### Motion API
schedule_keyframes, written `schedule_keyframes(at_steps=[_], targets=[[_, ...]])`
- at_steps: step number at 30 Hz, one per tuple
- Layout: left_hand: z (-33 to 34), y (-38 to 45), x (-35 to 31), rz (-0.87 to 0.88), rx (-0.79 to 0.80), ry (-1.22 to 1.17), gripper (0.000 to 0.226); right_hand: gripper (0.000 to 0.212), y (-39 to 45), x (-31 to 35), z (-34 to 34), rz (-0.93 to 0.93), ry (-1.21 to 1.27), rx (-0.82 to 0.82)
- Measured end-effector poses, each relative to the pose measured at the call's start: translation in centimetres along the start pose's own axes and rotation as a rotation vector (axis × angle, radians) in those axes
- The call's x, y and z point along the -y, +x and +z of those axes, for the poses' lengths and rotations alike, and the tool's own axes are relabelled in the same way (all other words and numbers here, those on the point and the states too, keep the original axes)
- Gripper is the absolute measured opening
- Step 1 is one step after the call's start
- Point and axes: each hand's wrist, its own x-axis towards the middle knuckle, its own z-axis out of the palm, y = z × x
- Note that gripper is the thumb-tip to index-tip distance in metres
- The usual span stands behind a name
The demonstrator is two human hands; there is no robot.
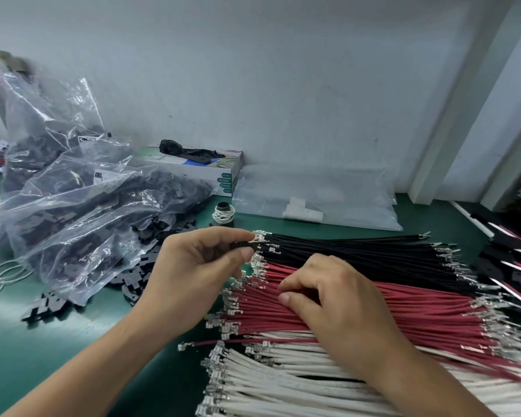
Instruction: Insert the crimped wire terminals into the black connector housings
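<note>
My left hand (199,266) pinches a small black connector housing (239,245) between thumb and forefinger, with a crimped metal terminal (259,237) of a black wire at its right end. My right hand (328,299) lies on the red wires (403,308), its thumb and fingers curled round one of them. Black wires (358,251) lie behind the red ones and white wires (283,383) in front, all with silver terminals at their ends. Loose black housings (133,278) are scattered on the green table left of my left hand.
Clear plastic bags (82,203) full of black housings are piled at the left. A glove box (202,170) stands against the wall, a small spool (224,213) before it, and a flat clear bag (313,200) to the right. Assembled pieces (512,266) lie at the far right.
</note>
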Motion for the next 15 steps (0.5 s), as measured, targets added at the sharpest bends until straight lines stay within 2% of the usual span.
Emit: schedule_keyframes(at_steps=[2, 5, 10, 15], targets=[[0.0, 0.0, 0.0, -0.004, -0.002, -0.012, 0.024, 0.007, 0.1, -0.1, -0.1, 0.053, 0.081, -0.001], [-0.2, 0.1, -0.2, -0.001, -0.006, -0.046, 0.024, 0.011, 0.0, -0.3, -0.5, 0.057, 0.098, -0.027], [-0.4, 0.2, -0.6, -0.06, 0.01, -0.2, 0.026, 0.008, -0.4, -0.4, -1.3, -0.087, 0.01, -0.172], [-0.5, 0.1, -1.1, -0.189, 0.141, -0.364, 0.031, 0.016, -0.2, 0.0, -1.5, -0.177, 0.175, -0.322]])
